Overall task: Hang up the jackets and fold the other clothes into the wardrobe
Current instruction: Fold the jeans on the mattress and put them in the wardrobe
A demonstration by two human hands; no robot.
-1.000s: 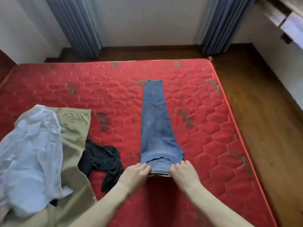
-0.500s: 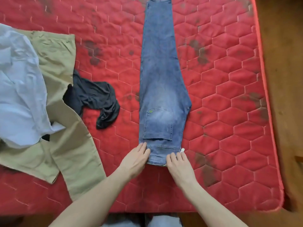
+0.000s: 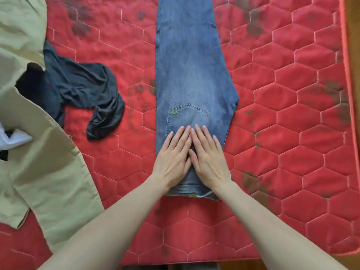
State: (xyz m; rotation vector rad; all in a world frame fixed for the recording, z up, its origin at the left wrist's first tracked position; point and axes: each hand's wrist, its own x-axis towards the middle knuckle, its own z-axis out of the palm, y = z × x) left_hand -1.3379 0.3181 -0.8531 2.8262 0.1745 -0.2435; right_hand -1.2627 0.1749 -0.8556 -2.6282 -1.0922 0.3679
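Observation:
Blue jeans (image 3: 191, 71), folded lengthwise with one leg over the other, lie stretched away from me on the red quilted mattress (image 3: 292, 133). A back pocket faces up near the waistband. My left hand (image 3: 173, 158) and my right hand (image 3: 208, 156) rest flat side by side on the jeans just below the pocket, fingers straight and touching, palms pressing on the denim. Neither hand grips anything.
A khaki garment (image 3: 39, 152) sprawls over the mattress at the left, with a crumpled dark garment (image 3: 81, 88) beside it and a bit of white cloth (image 3: 11, 137) at the left edge. The mattress's right edge (image 3: 348, 94) borders wooden floor.
The view has tilted down and closer. My hands have let go of the jeans' waistband edge and slid forward onto the denim, now lying flat together below the pocket.

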